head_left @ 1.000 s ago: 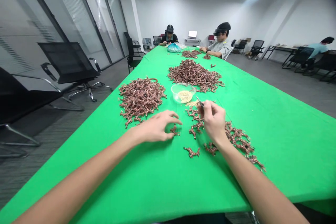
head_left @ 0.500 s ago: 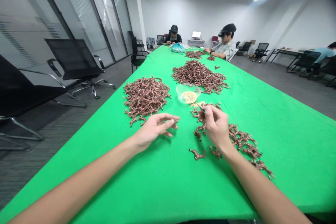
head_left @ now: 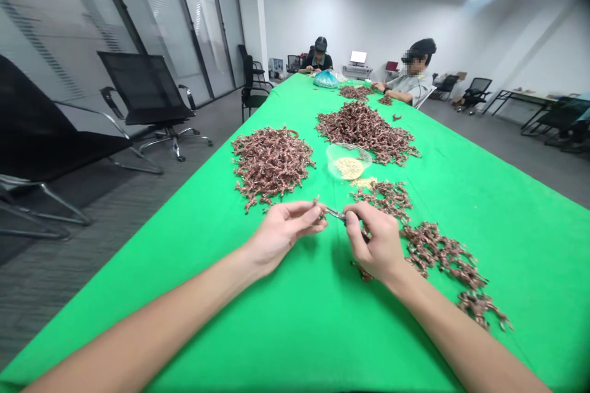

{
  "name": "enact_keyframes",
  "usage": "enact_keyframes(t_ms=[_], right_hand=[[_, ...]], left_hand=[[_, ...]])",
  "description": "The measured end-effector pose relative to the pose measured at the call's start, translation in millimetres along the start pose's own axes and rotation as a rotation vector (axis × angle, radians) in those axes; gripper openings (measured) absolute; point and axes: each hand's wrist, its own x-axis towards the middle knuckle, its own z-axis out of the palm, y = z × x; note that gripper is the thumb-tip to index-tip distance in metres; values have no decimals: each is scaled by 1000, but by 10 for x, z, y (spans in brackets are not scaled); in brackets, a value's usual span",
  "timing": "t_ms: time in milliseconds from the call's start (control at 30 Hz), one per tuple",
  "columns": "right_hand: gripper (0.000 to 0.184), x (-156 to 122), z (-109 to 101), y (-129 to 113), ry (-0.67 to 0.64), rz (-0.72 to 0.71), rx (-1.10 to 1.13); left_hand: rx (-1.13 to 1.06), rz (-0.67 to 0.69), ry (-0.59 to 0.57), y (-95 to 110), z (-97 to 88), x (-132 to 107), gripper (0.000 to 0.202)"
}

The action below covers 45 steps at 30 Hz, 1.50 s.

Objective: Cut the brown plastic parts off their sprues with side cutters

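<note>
My left hand is lifted a little above the green table and pinches a small brown piece between thumb and fingertips. My right hand is closed round thin metal tweezers, whose tip points left and meets the piece. Loose brown pieces trail off to the right of my right hand. A clear bowl holding pale grains stands just beyond both hands.
Two big heaps of brown pieces lie ahead, one at the left and one farther back. Two other people sit at the far end of the table beside a blue bag. Black chairs line the left aisle.
My left hand picked a brown piece off the cloth and raised it. My right hand swung the tweezers from pointing at the bowl to pointing left at the piece. The view shifted left.
</note>
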Motion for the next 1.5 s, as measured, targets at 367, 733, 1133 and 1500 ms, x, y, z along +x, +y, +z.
enact_keyframes(t_ms=[367,733,1133,1500], right_hand=[[22,-9,11,-40,8,37,42],[25,-21,-5,-76,-23,84,121],[13,-11,-38,-43,36,-122,-52],[9,2,-125,67,-7,-232,-109]], left_hand=[[66,35,26,52,58,-84,34],[134,72,23,39,46,-97,35],[312,95,16,72,29,-121,29],[306,67,-51,113,42,-154,35]])
